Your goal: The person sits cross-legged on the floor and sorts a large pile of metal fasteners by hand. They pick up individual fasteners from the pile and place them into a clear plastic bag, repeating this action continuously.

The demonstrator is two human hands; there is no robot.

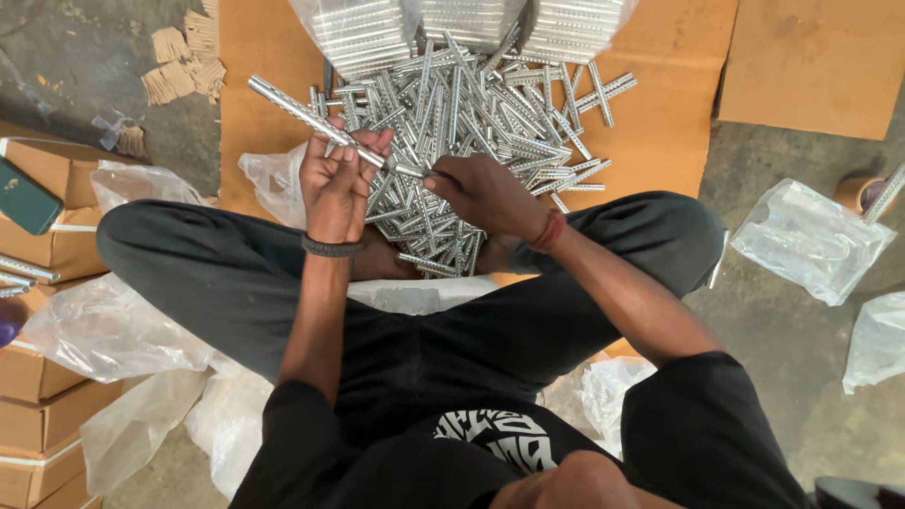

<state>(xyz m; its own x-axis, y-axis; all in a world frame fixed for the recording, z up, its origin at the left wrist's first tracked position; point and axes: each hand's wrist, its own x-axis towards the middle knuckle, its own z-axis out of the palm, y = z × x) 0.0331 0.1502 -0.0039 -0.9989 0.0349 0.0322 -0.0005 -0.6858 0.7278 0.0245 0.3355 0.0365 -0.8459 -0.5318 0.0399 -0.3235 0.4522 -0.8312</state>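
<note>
— What do you see closest to you?

— I see black-trousered crossed legs (415, 311), with crumpled clear plastic bags (113, 330) and cardboard boxes (38, 377) at my left.

— And the hands?

— My left hand (337, 184) is closed around a silvery perforated metal rod (311, 118), which slants up and away to the left. My right hand (485, 193) pinches the rod's near end.

— How does it look?

— Shiny and slim, with rows of small holes along it.

— Beyond?

— A loose heap of the same rods (481, 123) lies on flat cardboard (660, 123) on the floor, with bagged bundles (462, 24) farthest off.
</note>
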